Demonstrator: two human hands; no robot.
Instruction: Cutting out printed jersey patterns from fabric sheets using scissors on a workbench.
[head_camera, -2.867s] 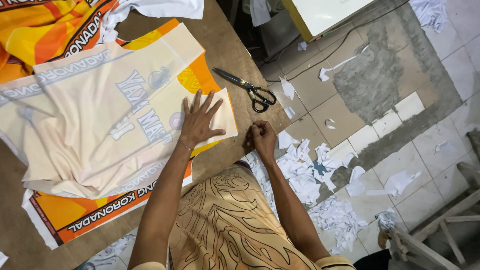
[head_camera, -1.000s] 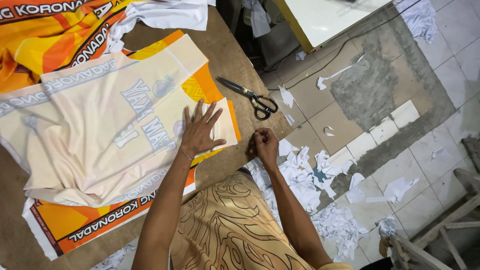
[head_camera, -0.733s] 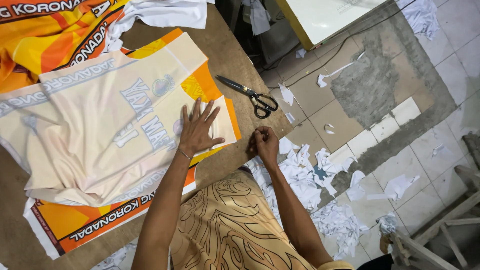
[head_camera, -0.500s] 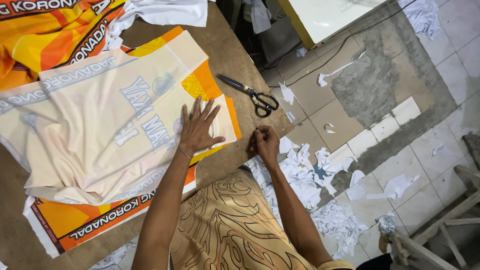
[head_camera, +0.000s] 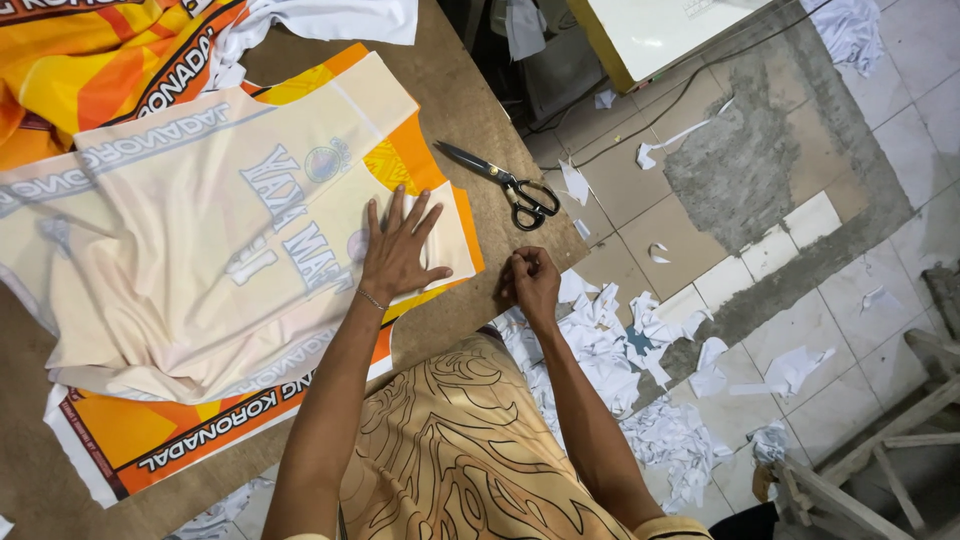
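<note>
Two hands at the edge of a cutting table, one pressing printed fabric flat.

Nearest, the right hand (head_camera: 532, 283) rests on the brown table (head_camera: 470, 110) edge, curled into a loose fist; whether it pinches anything cannot be told. Beside it, the left hand (head_camera: 398, 252) lies open, fingers spread, palm down on the pale inside-out fabric piece (head_camera: 200, 240) stacked over orange printed fabric (head_camera: 150, 440). Farther off, black-handled scissors (head_camera: 500, 183) lie untouched on the table. White scraps (head_camera: 650, 400) litter the tiled floor.
</note>
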